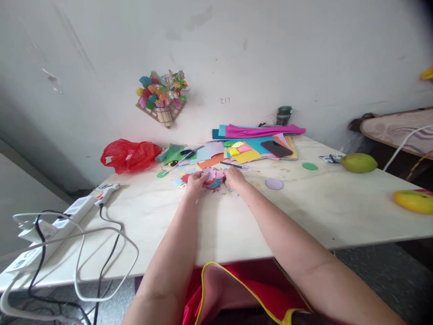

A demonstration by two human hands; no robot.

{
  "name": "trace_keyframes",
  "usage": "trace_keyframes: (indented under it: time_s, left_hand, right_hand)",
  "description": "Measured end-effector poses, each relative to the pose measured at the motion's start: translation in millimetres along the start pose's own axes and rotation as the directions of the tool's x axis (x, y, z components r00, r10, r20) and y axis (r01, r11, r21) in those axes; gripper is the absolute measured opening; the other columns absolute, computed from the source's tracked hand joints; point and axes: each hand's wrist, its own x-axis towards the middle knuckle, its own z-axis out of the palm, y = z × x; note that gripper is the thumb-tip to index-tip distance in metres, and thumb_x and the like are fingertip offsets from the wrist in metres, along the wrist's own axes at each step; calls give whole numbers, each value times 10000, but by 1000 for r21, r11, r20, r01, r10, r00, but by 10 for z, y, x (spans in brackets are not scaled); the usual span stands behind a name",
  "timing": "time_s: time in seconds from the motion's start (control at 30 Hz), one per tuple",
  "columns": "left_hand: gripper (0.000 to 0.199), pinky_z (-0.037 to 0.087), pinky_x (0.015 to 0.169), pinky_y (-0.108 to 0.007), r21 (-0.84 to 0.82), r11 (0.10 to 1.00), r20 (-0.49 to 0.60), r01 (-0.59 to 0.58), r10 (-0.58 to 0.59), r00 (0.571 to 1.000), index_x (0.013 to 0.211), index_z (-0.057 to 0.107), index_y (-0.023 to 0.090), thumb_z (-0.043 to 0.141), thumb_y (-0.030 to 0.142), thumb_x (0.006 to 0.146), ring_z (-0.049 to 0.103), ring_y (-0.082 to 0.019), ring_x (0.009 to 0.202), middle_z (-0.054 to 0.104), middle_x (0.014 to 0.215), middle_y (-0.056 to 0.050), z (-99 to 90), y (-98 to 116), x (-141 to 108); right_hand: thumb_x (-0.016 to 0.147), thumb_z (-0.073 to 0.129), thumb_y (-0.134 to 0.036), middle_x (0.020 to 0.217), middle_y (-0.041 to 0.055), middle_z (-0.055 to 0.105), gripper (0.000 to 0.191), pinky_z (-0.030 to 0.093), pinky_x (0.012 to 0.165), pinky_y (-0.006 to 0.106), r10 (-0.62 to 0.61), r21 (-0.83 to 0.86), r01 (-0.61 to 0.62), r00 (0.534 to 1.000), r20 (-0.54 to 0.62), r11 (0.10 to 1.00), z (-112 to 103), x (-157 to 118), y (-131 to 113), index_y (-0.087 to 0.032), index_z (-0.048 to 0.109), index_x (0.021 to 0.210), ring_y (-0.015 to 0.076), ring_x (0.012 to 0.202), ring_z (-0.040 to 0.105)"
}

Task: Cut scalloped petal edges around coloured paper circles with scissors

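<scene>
Over a scatter of coloured paper scraps, my left hand pinches a pink scalloped paper cutout between thumb and fingers. My right hand is closed just to the right of it. A small dark bit shows at its fingertips, but I cannot make out what it is. Below and around the hands lie more cutouts, among them a blue paper piece. A lilac paper circle lies right of my right hand. Behind the hands is a dark pencil-like stick.
Scissors and a red plastic bag lie at the back left. Coloured sheets and a phone are at the back right. A power strip with loose cables occupies the left edge; a green mango sits right.
</scene>
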Motion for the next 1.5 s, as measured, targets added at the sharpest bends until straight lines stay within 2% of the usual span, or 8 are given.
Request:
trace_keyframes:
  time_s: [0.2, 0.3, 0.37, 0.5, 0.7, 0.83, 1.13, 1.5]
  left_hand:
    - [274, 530, 541, -253, -56, 998, -4, 10, -11, 1000, 750, 599, 113, 760, 314, 658, 657, -158, 540, 670, 635, -39, -2, -8, 27]
    - [292, 525, 525, -243, -82, 997, -1, 8, -8, 1000, 757, 594, 116, 768, 322, 646, 660, -158, 541, 674, 644, -37, -15, -12, 40]
    - [303, 519, 511, -239, -100, 995, -1, 7, -7, 1000, 758, 591, 121, 776, 325, 633, 662, -160, 543, 673, 644, -31, -23, -14, 48]
    - [323, 516, 500, -238, -128, 992, -9, -5, 4, 1000, 773, 602, 118, 782, 333, 614, 667, -168, 558, 669, 642, -29, -35, -17, 60]
    - [364, 514, 504, -235, -184, 983, 1, -22, 23, 1000, 783, 625, 116, 798, 363, 578, 650, -149, 568, 666, 667, -27, -46, -20, 68]
    - [340, 550, 613, -269, -295, 954, 8, -48, 53, 999, 758, 628, 122, 809, 340, 571, 663, -158, 637, 683, 701, -39, -37, 1, 52]
    - [258, 544, 802, -279, -377, 921, -11, -101, 105, 994, 891, 666, 142, 736, 287, 689, 682, -173, 835, 714, 857, -64, -37, 42, 34]
    - [218, 553, 795, -284, -396, 914, -15, -84, 86, 996, 861, 688, 129, 738, 244, 682, 685, -195, 856, 725, 859, -76, -37, 27, 59]
  right_hand:
    - [666, 622, -54, 1012, 132, 685, 357, 461, 867, 317, 104, 393, -87, 994, -23, 916, 50, 130, 107, -115, 702, 1008, 255, 993, 625]
    - [638, 630, -49, 720, 69, 675, 350, 517, 650, 337, 274, 789, -275, 951, 140, 550, 82, 188, 178, -112, 690, 977, 204, 625, 639]
    - [637, 628, -46, 585, 20, 613, 302, 513, 583, 320, 311, 911, -261, 937, 160, 318, 85, 203, 218, -115, 678, 926, 165, 509, 586]
    - [645, 608, -27, 560, -2, 580, 196, 507, 558, 284, 323, 960, -209, 936, 141, 188, 31, 202, 252, -141, 632, 803, 134, 501, 562]
    - [687, 603, -126, 759, 28, 628, 96, 504, 660, 249, 152, 972, 79, 987, -46, -221, -84, 190, 218, -165, 573, 770, 132, 714, 604]
    - [689, 602, -157, 795, 20, 618, 93, 487, 659, 227, 5, 963, 82, 996, -84, -259, -75, 166, 168, -166, 565, 774, 112, 706, 575]
    - [651, 698, -176, 623, -18, 564, 139, 425, 533, 190, -345, 960, -209, 929, 136, -186, -7, 91, 68, -118, 627, 756, 85, 595, 530]
    - [596, 740, -118, 587, -23, 624, 142, 437, 523, 209, -120, 985, -168, 980, 161, -49, 61, 76, -54, -122, 683, 726, 69, 507, 517]
